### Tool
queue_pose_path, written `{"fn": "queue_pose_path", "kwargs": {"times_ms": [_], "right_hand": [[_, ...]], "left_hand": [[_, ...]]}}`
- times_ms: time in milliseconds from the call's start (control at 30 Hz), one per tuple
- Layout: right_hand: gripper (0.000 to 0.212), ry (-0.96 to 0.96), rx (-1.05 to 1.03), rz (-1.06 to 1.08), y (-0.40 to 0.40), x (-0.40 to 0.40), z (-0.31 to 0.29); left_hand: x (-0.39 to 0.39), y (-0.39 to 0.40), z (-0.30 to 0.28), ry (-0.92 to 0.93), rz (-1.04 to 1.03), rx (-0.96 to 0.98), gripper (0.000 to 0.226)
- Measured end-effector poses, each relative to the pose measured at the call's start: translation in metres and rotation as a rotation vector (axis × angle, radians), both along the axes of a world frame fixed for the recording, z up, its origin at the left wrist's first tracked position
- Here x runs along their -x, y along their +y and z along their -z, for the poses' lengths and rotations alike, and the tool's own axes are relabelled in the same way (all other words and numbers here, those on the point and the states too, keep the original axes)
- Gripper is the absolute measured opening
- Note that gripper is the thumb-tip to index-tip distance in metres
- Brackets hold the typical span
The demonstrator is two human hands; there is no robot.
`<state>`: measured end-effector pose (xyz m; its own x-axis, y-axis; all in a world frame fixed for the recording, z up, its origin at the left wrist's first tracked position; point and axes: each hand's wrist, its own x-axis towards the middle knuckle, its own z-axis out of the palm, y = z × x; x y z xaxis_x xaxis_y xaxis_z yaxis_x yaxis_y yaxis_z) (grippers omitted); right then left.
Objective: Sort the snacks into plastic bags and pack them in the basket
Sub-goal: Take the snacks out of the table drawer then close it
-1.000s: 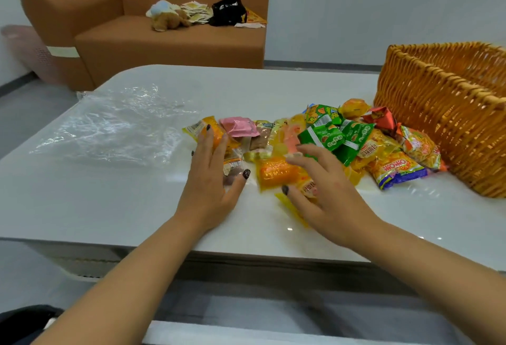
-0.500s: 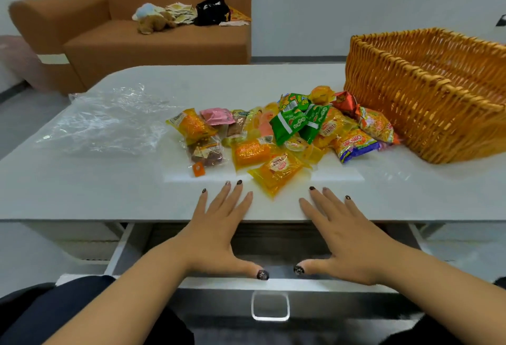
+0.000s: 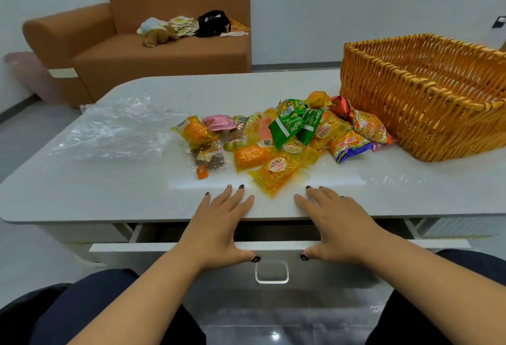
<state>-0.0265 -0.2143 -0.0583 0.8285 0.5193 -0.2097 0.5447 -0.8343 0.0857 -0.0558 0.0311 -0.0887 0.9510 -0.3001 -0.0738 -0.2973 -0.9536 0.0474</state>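
A heap of wrapped snacks [image 3: 284, 139], orange, yellow, green and pink, lies in the middle of the white table [image 3: 109, 186]. Clear plastic bags [image 3: 115, 131] lie crumpled to the left of the heap. A wicker basket [image 3: 427, 93] stands at the right, touching the heap's far end. My left hand [image 3: 219, 224] and my right hand [image 3: 336, 221] rest flat on the table's front edge with fingers spread and thumbs hanging over the edge. Neither hand holds anything. The nearest yellow packet [image 3: 276, 173] lies just beyond my fingertips.
A drawer [image 3: 271, 270] with a white handle stands partly pulled out under the table edge, below my hands. A brown sofa [image 3: 164, 43] with a plush toy and a black bag stands behind the table. My dark-clothed knees show at the bottom.
Both hands have drawn back from the snack heap to the table's front edge and now lie flat there. The view has pulled back and the drawer has come into sight.
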Motion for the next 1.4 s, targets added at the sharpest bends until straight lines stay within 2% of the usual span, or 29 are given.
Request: {"fn": "queue_pose_path", "kwargs": {"times_ms": [233,400,667,767,933,1000,1100,1200,1400], "right_hand": [[0.075,-0.134,-0.017,-0.01,0.004,-0.009,0.007],[0.063,-0.271,-0.022,-0.026,0.004,-0.016,0.018],[0.043,-0.473,-0.078,-0.121,0.009,-0.022,0.035],[0.044,-0.533,-0.115,-0.167,0.013,-0.024,0.043],[0.049,-0.397,-0.163,-0.12,0.016,-0.028,0.037],[0.05,-0.269,-0.282,-0.128,0.009,-0.032,0.029],[0.035,0.004,-0.594,-0.071,-0.005,-0.038,0.011],[0.03,-0.074,-0.813,-0.018,-0.012,-0.049,-0.002],[0.023,-0.324,-0.924,0.099,-0.001,-0.09,-0.018]], "left_hand": [[-0.003,-0.004,0.005,-0.07,-0.018,-0.021,0.087],[-0.012,-0.006,0.021,-0.271,-0.043,0.025,0.073],[-0.013,-0.014,0.024,-0.34,-0.085,0.006,0.059],[-0.012,-0.017,0.021,-0.314,-0.111,-0.004,0.06],[-0.009,-0.02,0.012,-0.275,-0.124,0.017,0.061],[-0.004,-0.024,-0.001,-0.219,-0.124,0.059,0.061],[0.002,-0.025,-0.015,-0.132,-0.156,0.176,0.059],[-0.003,-0.03,-0.031,-0.166,-0.201,0.302,0.056],[-0.065,-0.038,-0.045,-0.22,-0.193,0.438,0.051]]}}
